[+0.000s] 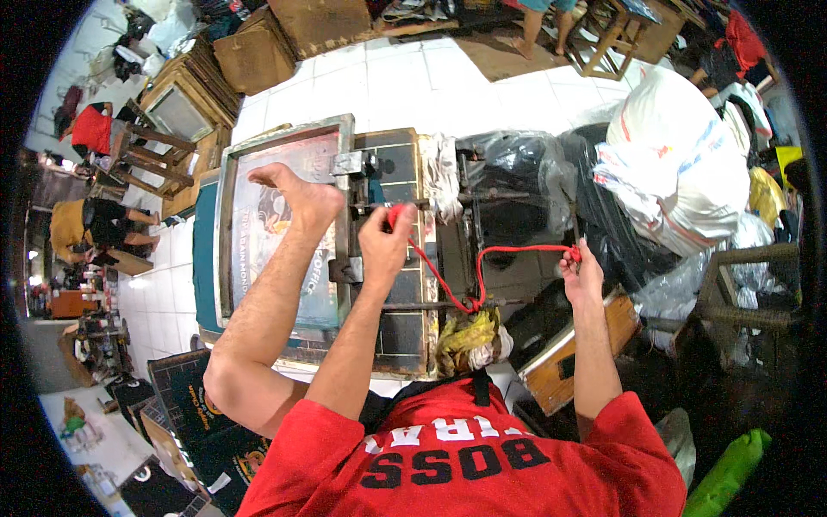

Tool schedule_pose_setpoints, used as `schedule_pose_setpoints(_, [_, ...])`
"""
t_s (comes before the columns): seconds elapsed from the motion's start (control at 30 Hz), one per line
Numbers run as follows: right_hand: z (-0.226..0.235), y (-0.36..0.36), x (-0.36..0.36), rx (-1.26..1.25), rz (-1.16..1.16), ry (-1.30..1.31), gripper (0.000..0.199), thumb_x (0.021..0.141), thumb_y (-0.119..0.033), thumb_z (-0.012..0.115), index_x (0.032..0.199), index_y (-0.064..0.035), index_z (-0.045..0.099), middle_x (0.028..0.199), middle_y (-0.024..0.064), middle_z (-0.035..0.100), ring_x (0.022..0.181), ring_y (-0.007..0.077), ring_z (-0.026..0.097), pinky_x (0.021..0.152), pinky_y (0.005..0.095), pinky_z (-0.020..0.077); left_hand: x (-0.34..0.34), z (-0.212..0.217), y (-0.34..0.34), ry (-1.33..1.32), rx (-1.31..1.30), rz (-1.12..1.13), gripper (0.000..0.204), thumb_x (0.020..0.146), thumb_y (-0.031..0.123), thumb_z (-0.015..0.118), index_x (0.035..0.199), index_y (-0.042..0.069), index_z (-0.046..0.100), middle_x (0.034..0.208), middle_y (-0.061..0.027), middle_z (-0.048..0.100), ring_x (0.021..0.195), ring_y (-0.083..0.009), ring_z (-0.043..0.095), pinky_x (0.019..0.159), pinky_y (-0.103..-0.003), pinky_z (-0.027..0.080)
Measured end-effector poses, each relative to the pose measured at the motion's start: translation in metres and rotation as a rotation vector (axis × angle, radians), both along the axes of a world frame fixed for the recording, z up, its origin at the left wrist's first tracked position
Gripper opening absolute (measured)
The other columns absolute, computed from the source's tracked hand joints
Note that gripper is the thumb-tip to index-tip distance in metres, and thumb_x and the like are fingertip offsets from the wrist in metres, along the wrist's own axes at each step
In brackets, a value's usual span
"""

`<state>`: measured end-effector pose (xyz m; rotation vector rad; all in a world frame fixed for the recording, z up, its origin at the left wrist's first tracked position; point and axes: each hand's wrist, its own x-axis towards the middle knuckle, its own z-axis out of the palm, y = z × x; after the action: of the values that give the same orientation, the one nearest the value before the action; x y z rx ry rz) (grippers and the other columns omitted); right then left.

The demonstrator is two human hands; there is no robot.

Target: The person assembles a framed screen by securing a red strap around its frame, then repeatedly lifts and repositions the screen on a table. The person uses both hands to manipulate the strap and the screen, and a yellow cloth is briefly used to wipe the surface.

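Note:
My left hand pinches one end of a red cord beside the hinge side of a screen-printing frame. From there the cord drops to a knot by a metal bar, then loops up to my right hand, which grips its other end over black bags. A third bare arm, bent at the elbow, comes in close on my left. Its hand presses on the frame's mesh above a teal cloth; whose arm it is I cannot tell. I wear a red shirt.
Yellow and white rags hang at the press's near end, beside a wooden box. Black plastic bags and a big white sack stand to the right. Printed black shirts lie lower left. Other people stand far back and far left.

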<state>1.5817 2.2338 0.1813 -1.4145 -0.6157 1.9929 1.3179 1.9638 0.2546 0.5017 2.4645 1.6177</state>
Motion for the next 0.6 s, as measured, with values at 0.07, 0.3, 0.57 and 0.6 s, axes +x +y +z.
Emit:
schedule_pose_setpoints(0.07, [-0.009,-0.001,0.003,-0.067,0.017,-0.010,0.022,0.097,-0.026,0.067,0.097,-0.0059,0.059,0.081,0.0072,0.062,0.070,0.0187,0.062,0.059,0.0320,0.0524,0.007,0.016,-0.001,-0.032,0.214,0.017,0.042,0.099,0.036,0.065,0.076,0.002,0.057,0.068,0.0009,0.055,0.065,-0.0080,0.044,0.058,-0.028,0.040])
schedule_pose_setpoints(0.3, [-0.052,0.005,-0.013,-0.207,0.191,-0.013,0.020,0.101,-0.021,0.059,0.104,-0.0019,0.054,0.091,0.0100,0.060,0.080,0.0219,0.062,0.068,0.0350,0.0547,0.065,-0.015,0.020,-0.395,0.233,-0.093,0.041,0.104,0.038,0.053,0.097,-0.002,0.063,0.079,-0.0050,0.064,0.072,-0.0120,0.061,0.068,-0.028,0.049])
schedule_pose_setpoints(0.57, [-0.097,-0.002,-0.016,-0.151,0.450,-0.088,0.025,0.100,-0.013,0.056,0.120,0.0024,0.054,0.114,0.0185,0.062,0.106,0.0307,0.065,0.089,0.0412,0.0550,0.074,-0.074,0.015,-0.496,0.001,-0.098,0.047,0.104,0.039,0.049,0.095,-0.005,0.064,0.085,-0.0147,0.072,0.083,-0.0179,0.071,0.073,-0.032,0.051])
schedule_pose_setpoints(0.6, [-0.097,-0.004,-0.015,-0.145,0.477,-0.033,0.031,0.099,-0.013,0.057,0.125,0.0026,0.052,0.118,0.0196,0.060,0.110,0.0323,0.063,0.092,0.0415,0.0538,0.076,-0.079,0.012,-0.527,-0.069,-0.141,0.047,0.101,0.039,0.053,0.102,-0.006,0.066,0.088,-0.0179,0.073,0.086,-0.0249,0.073,0.077,-0.036,0.053])
